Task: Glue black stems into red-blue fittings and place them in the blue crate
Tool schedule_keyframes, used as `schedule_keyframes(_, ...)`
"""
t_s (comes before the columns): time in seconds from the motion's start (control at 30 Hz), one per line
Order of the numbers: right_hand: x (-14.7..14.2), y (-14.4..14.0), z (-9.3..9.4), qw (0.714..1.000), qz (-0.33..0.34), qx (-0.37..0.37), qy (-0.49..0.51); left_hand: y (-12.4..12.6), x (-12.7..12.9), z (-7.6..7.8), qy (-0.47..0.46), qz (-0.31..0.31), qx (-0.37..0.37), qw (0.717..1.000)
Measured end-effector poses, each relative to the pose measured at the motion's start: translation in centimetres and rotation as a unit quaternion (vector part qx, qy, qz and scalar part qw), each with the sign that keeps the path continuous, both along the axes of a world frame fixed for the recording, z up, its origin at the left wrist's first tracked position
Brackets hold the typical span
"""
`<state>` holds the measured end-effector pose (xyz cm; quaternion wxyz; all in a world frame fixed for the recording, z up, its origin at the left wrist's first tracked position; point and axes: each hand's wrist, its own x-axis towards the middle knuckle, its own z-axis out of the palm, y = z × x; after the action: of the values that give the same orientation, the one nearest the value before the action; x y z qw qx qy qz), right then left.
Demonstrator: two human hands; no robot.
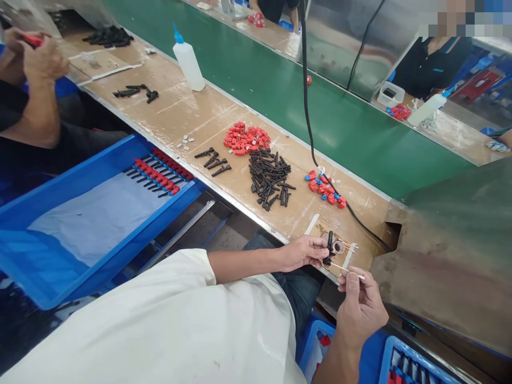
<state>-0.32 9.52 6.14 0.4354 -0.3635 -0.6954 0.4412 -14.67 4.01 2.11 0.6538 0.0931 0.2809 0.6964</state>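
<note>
Two pinches closed: left hand (pixel 301 253) on rigid, light black pin (pixel 329 248) mid-shaft, right hand (pixel 360 305) on thin, likely fragile stick (pixel 349 270) behind tip.

**Light and picture quality, head view**

Bright, even overhead light; shadows were short and soft under the black parts (pixel 269 178). Pale glare lay on the metal panel (pixel 340 42) beyond the green belt (pixel 280 85). Wide-angle bending curved the bench edge. The white sleeve (pixel 168 325) nearly blew out. The top right corner was pixelated; far background soft.
</note>
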Motion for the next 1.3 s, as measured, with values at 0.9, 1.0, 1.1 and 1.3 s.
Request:
schedule_keyframes(0.9, -0.5, -0.4, -0.4, 0.953, 0.086, 0.286, -0.057, -0.5, 0.0, 0.2, 0.175, 0.060, 0.047, 0.982)
schedule_keyframes(1.0, -0.9, -0.5, -0.4, 0.893, 0.132, 0.421, -0.086, -0.5, -0.1, 0.2, 0.195, 0.095, 0.027, 0.976)
schedule_keyframes(1.1, -0.8, -0.5, -0.5, 0.867, 0.169, 0.460, -0.086, -0.6, -0.1, -0.1, 0.166, 0.097, 0.011, 0.981)
schedule_keyframes(1.3, 0.2, -0.4, -0.7, 0.938, 0.126, 0.323, -0.023, -0.8, 0.2, -0.6, 0.069, 0.043, 0.027, 0.996)
